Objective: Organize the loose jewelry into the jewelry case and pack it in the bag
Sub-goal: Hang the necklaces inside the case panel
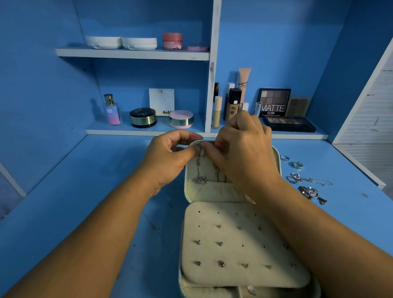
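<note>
Both hands meet at the top edge of the open case (pixel 215 191) lid. The left hand (pixel 169 156) pinches the top end of a necklace (pixel 199 168) between thumb and forefinger. The right hand (pixel 242 151), fingers curled, appears to pinch the same chain just beside it. From this grip the necklace hangs straight down the lid lining, its long axis pointing toward the pocket, with the pendant (pixel 200 180) resting just above the pocket edge. It is a thin silver chain, and a second, darker chain (pixel 217 170) hangs beside it. The remaining loose jewelry (pixel 308 189) lies on the table (pixel 103 196) to the right of the case, nearer the right hand. No bag is in view.
</note>
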